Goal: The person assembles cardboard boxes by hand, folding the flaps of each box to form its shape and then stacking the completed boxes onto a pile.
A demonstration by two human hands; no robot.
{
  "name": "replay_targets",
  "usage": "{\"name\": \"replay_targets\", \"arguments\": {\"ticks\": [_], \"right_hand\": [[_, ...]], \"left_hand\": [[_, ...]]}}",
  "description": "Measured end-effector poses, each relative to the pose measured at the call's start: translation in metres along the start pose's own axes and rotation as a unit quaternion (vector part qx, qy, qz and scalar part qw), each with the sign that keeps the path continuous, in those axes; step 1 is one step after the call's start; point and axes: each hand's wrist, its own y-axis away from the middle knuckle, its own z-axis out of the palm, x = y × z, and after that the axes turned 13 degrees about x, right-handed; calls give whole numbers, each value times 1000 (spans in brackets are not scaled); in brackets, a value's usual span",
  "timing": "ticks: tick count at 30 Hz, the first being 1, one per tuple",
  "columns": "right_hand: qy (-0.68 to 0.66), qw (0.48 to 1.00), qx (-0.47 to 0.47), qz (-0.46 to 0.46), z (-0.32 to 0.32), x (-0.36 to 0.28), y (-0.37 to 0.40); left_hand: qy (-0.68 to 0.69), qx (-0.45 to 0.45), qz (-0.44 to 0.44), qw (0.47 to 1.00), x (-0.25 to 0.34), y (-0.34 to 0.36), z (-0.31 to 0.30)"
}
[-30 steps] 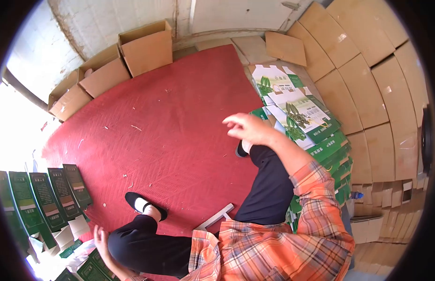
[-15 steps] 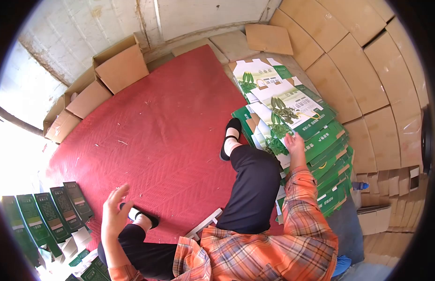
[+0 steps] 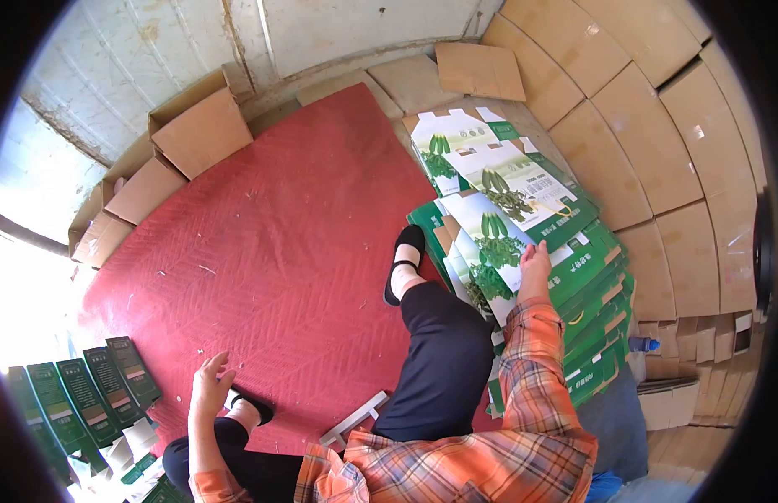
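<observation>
My right hand (image 3: 536, 267) pinches the right edge of a flattened printed carton (image 3: 488, 228), white and green with a leafy vegetable picture. This carton lies among overlapping flat cartons on a tall, slanting pile (image 3: 594, 272) to the right of my knee. Raised over the red mat, my left hand (image 3: 210, 384) holds nothing, its fingers apart and slightly curled. Nearest to it are my left shoe (image 3: 253, 409) and a row of folded, upright dark green boxes (image 3: 100, 394) at the lower left.
A red mat (image 3: 272, 251) covers the floor. Brown cardboard boxes (image 3: 203, 134) line the left wall, and stacked cartons (image 3: 615, 151) form the right wall. A white strip-shaped piece (image 3: 355, 419) lies between my legs. A blue-capped bottle (image 3: 645, 344) stands at the right.
The carton at my right hand shows more of its printed face, shifted up from the pile. My left hand has lowered a little, and the whole view has shifted slightly.
</observation>
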Motion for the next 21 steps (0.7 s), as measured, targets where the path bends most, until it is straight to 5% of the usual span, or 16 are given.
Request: {"name": "replay_targets", "arguments": {"ticks": [4,12,18,21], "right_hand": [[-23,996,28,-86,24,-13,22],[-93,971,-116,-188,84,-105,172],[-54,947,-243,-201,65,-154,267],[10,900,-387,-201,37,-156,303]], "left_hand": [[0,-10,0,1000,-3,-4,1],[54,-12,42,998,29,-16,1],[265,-38,-28,963,58,-16,-12],[418,-60,-97,901,65,-9,-21]]}}
